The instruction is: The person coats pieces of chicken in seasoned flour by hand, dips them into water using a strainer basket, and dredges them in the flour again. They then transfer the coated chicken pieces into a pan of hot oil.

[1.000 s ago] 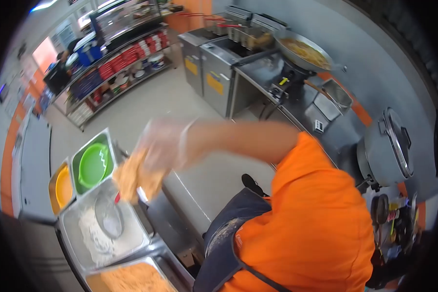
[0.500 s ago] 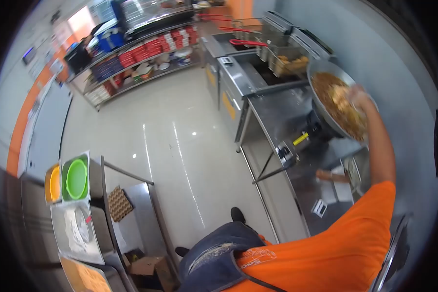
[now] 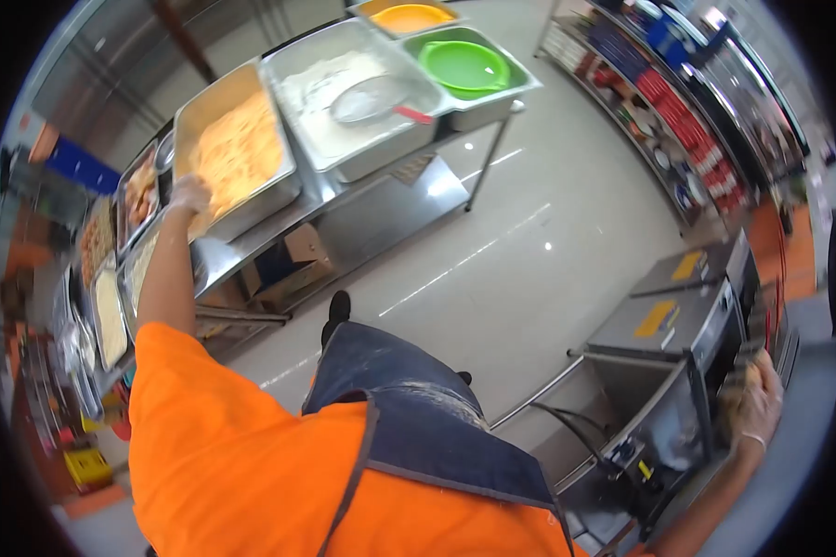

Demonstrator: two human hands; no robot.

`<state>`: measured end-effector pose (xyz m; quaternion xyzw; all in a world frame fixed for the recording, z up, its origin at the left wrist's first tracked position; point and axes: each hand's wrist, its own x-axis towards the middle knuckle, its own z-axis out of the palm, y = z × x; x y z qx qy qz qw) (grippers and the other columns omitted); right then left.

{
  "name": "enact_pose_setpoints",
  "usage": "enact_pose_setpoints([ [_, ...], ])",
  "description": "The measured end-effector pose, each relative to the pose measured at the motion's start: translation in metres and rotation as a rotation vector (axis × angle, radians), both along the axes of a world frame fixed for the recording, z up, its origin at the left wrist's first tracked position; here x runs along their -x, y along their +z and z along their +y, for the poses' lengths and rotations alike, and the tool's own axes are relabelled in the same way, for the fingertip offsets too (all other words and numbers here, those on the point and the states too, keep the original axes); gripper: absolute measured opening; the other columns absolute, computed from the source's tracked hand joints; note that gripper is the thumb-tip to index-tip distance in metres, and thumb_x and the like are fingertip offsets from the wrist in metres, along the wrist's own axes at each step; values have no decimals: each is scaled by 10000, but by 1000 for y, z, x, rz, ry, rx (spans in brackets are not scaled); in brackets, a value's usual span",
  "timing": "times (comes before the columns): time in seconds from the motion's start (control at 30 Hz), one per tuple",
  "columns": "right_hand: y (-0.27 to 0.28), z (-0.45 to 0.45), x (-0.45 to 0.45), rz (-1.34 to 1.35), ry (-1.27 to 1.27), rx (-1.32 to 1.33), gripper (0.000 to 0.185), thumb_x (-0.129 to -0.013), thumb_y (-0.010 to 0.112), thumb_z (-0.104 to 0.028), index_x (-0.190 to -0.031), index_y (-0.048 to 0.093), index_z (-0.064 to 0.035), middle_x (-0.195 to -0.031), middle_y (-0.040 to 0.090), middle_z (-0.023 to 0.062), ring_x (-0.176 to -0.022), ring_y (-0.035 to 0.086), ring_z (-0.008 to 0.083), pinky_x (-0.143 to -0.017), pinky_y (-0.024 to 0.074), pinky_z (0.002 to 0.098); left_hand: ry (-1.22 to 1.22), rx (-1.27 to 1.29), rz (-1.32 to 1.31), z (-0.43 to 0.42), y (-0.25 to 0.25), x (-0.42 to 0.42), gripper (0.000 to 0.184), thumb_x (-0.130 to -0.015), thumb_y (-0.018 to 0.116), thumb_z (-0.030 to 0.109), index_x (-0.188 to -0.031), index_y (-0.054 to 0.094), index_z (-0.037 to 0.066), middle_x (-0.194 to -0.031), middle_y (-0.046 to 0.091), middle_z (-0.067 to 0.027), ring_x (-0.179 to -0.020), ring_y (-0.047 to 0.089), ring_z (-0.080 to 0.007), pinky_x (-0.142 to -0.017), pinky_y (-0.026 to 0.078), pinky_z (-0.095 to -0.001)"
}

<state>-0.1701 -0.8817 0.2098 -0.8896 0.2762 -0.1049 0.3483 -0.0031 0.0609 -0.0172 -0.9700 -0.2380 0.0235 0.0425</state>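
My left hand (image 3: 190, 193), in a clear glove, is at the near left corner of a metal tray (image 3: 291, 190) of orange coating (image 3: 237, 153). Its fingers are drawn together, and what they hold, if anything, is too small to tell. Out at the far right, my gloved right hand (image 3: 760, 404) is bent beside a wire fryer basket (image 3: 736, 390). Something tan shows at its curled fingertips, but I cannot make out what it is.
Beside the orange coating is a tray of white flour (image 3: 330, 79) with a red-handled strainer (image 3: 367, 100). Green (image 3: 464, 65) and yellow (image 3: 409, 17) bowls stand behind. Food trays (image 3: 139, 190) line the left. Fryers (image 3: 669, 311) and a shelf rack (image 3: 659, 102) are on the right.
The view has swung from the wok to the tray table. The hand that carried a coated piece, then reached over the wok, is away from it. Both hands now show, far apart.
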Motion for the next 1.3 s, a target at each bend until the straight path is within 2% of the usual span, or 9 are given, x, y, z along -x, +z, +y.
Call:
enact_pose_setpoints([
  [0.07,-22,144,-66,-85,384,160,316,-899,595,-79,-1191,625,40,-1100,672,132,-1043,619,219,-945,468,337,-409,-242,577,70,-51,-12,254,-808,572,267,-913,730,97,-960,701,-185,-925,676,-326,-793,533,-416],
  [0.2,-78,390,-161,-186,1165,375,307,-884,628,-288,-1101,667,-74,-1100,671,157,-964,659,304,-830,519,367,-84,100,423,32,-55,-8,294,-806,614,279,-991,685,62,-1004,679,-216,-961,657,-348,-826,516,-421],
  [0.3,-140,559,-213,-20,1342,-289,329,-901,582,-306,-1129,653,-79,-950,678,140,-817,656,292,-749,524,362,6,270,340,21,-62,-11,352,-805,645,289,-1049,652,35,-1036,663,-238,-989,642,-365,-851,503,-425],
  [0.33,-132,672,-240,320,1451,158,366,-920,523,-333,-1168,653,-99,-984,674,149,-910,652,303,-821,514,373,23,315,327,25,-60,-14,375,-804,656,292,-1068,641,27,-1047,657,-246,-998,638,-370,-859,499,-426],
  [0.47,-256,848,-294,358,1386,264,247,-896,553,-211,-1064,611,-40,-1149,631,207,-1141,575,355,-977,451,419,-105,485,284,50,-36,-14,512,-784,722,324,-1137,597,-25,-1078,639,-278,-1012,628,-387,-895,482,-438],
  [0.57,-317,875,-305,470,1476,411,275,-884,563,-139,-1132,606,-28,-1184,614,217,-1187,553,356,-994,448,405,-139,662,135,76,-47,-14,565,-756,741,299,-1180,580,-37,-1107,634,-272,-1040,625,-383,-907,486,-415],
  [0.77,-259,842,-284,423,1507,325,504,-801,584,37,-1295,507,-16,-1310,523,209,-1278,484,293,-1049,415,336,-192,1012,161,89,-19,-45,662,-741,753,229,-1285,498,-48,-1172,613,-262,-1121,597,-359,-939,473,-395],
  [1.23,-207,848,-291,614,1488,345,463,-895,578,-156,-1339,514,-41,-1333,550,191,-1219,549,313,-1018,447,379,-367,981,340,79,-13,-79,630,-738,713,86,-1307,458,-6,-1184,606,-254,-1131,596,-344,-937,483,-371],
  [1.3,-208,852,-293,671,1424,302,458,-894,582,-163,-1333,528,-48,-1303,574,195,-1194,567,319,-1010,453,384,-343,1088,51,80,-30,-78,619,-730,697,54,-1298,458,-2,-1154,612,-243,-1106,603,-340,-936,481,-377],
])
